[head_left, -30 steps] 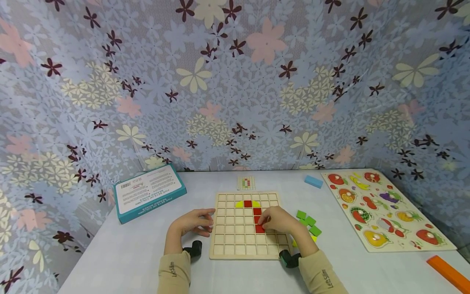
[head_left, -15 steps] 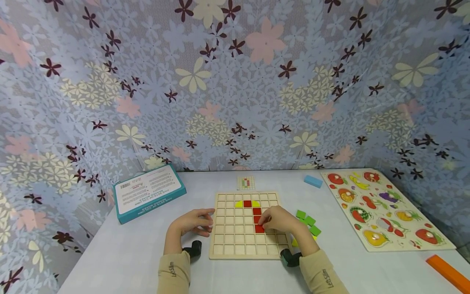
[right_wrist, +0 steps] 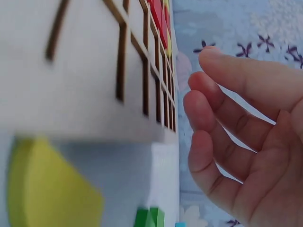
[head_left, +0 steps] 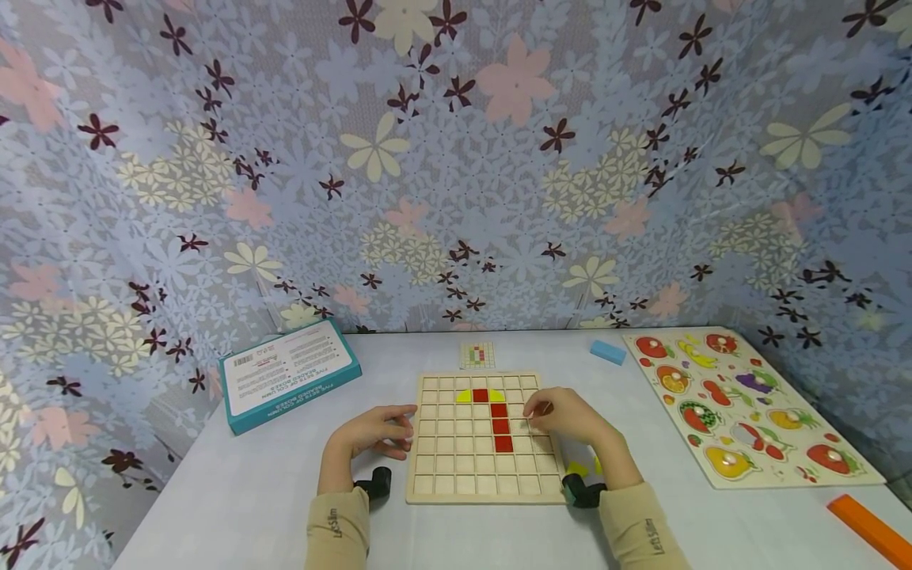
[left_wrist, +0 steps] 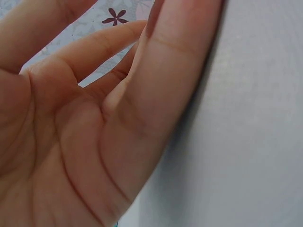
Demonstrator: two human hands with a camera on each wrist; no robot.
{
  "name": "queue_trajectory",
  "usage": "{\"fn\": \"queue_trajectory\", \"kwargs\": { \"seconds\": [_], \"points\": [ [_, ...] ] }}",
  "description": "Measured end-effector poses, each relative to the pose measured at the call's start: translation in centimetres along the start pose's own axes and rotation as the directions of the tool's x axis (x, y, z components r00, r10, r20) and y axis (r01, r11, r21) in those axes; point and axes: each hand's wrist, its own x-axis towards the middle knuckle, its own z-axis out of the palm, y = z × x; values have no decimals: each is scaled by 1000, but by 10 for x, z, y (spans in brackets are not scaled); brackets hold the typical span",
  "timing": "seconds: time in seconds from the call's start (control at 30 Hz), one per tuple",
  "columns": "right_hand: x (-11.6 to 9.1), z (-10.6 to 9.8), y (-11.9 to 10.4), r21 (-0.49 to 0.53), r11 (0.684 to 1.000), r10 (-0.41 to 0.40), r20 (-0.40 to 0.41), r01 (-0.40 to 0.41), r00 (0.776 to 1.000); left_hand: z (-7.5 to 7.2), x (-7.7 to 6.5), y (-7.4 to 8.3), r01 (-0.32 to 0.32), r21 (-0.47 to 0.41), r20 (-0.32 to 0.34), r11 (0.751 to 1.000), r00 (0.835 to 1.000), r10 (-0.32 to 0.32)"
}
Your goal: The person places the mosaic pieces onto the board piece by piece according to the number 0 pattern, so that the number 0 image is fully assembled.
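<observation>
The right hand's [head_left: 566, 416] fingers curve loosely, holding nothing, at the right side of the wooden grid board [head_left: 445, 463], lower centre of the head view, where four red squares [head_left: 501, 426] sit. The left hand's [head_left: 374, 431] relaxed, empty fingers lie by its left edge. Farther out on the desk [head_left: 214, 507] are a teal box [head_left: 292, 376], centre-left, and a fruit puzzle [head_left: 727, 431], lower right.

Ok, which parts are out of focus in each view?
Right wrist: the yellow piece and near edge of the board are blurred. Left wrist: the table looks soft, with a shadow along the left hand. Head: fairly sharp, but the card shows small.
</observation>
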Motion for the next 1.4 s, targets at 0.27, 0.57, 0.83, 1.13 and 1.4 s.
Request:
{"fn": "queue_trajectory", "kwargs": {
  "seconds": [0.27, 0.57, 0.83, 1.13, 1.4],
  "points": [
    [-3, -12, 13, -31, 997, 74, -80, -76, 994, 0, 0, 0, 1, -1, -3, 1000, 1000, -1],
    [-7, -19, 23, -36, 992, 117, -145, -124, 982, 0, 0, 1, -3, -4, -4, 1000, 1000, 3],
    [-11, -21, 31, -23, 985, 163, -174, -170, 971, 0, 0, -1, -5, 3, 11, 1000, 1000, 5],
    [-15, -28, 39, -36, 989, 136, -197, -146, 971, 0, 1, -3, -3, 0, -5, 1000, 1000, 3],
    [-20, -33, 44, -58, 985, 148, -207, -164, 967, 0, 1, -2, -5, -1, -1, 1000, 1000, 5]
  ]
}}
